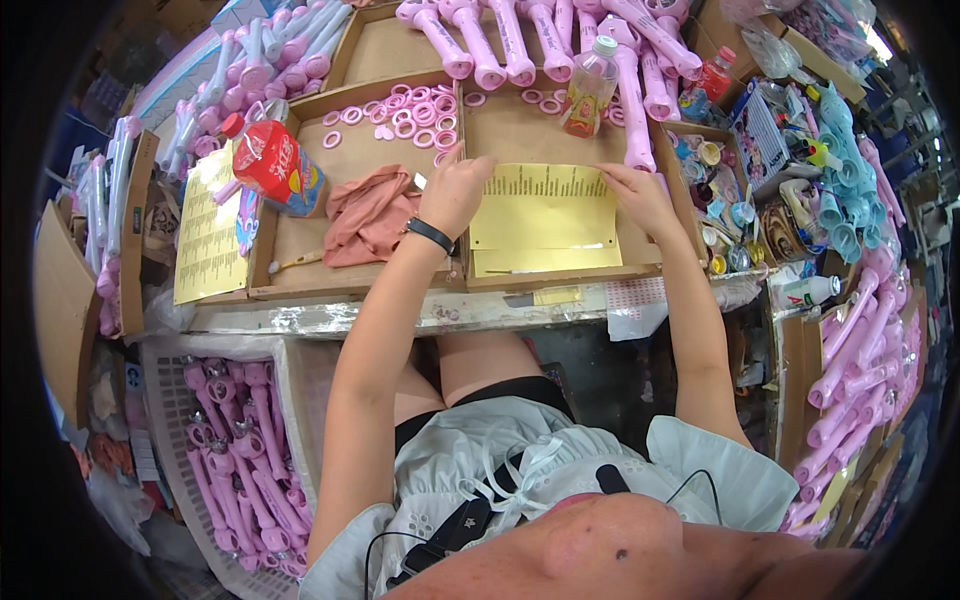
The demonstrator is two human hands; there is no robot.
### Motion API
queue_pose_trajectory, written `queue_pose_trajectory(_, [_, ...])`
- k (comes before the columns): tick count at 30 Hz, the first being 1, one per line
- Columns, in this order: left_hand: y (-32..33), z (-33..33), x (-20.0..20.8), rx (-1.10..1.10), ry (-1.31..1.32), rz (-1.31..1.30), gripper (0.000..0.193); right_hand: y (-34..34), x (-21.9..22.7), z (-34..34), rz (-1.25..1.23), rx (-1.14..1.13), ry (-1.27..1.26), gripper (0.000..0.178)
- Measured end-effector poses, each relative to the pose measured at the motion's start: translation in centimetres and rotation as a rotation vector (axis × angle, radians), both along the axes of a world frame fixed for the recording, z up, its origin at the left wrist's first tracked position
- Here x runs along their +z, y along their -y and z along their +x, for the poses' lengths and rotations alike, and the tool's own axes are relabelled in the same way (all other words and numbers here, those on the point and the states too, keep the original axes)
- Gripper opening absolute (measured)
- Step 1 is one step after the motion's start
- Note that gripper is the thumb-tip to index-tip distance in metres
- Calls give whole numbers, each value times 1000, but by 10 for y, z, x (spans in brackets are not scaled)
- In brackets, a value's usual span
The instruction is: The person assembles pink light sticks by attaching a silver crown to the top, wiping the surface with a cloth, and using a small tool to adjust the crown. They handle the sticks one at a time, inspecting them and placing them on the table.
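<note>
A yellow sheet with rows of small dark print (546, 215) lies across the right cardboard tray (530, 125). At its upper left corner, my left hand (458, 195) is closed with fingertips pinching the edge. My right hand (640, 198) grips the upper right corner between thumb and fingers. Below the sheet's lower edge shows a strip of another yellow sheet (545, 263). A crumpled salmon-coloured cloth (372, 215) lies to the left of my left wrist, which wears a black band.
Pink rings (415, 115) fill part of the left tray, near a red-capped bottle (278, 165). A clear drink bottle (590, 88) stands beyond the sheet. Pink plastic handles (515, 45) line the back; more fill a white basket (225, 350) at lower left. Paint pots (715, 155) crowd the right.
</note>
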State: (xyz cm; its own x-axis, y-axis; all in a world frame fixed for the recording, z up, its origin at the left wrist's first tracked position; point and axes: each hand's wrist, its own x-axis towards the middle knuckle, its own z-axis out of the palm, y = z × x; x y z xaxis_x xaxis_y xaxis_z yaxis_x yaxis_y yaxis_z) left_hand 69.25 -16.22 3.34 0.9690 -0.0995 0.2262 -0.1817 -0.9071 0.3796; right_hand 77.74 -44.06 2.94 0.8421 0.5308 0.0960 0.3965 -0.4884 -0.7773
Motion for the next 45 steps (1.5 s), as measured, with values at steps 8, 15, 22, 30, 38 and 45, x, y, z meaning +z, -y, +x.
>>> queue_pose_trajectory(8, [39,-16,-18,-241,137,308,83,-12,-11,-1,-178,-19,132,30])
queue_pose_trajectory(15, [43,-9,-26,-176,-181,446,90,-33,2,-9,-337,165,985,40])
queue_pose_trajectory(22, [42,-9,-24,-198,-159,492,94,-58,-23,5,-573,606,526,60])
queue_pose_trajectory(30, [36,-10,-1,-252,-376,667,100,-52,-40,10,-477,504,543,61])
queue_pose_trajectory(38, [30,-13,-3,-256,-307,589,97,-56,-42,14,-419,436,461,59])
queue_pose_trajectory(45, [30,-13,-1,-256,-356,585,94,-65,-50,10,-391,174,387,64])
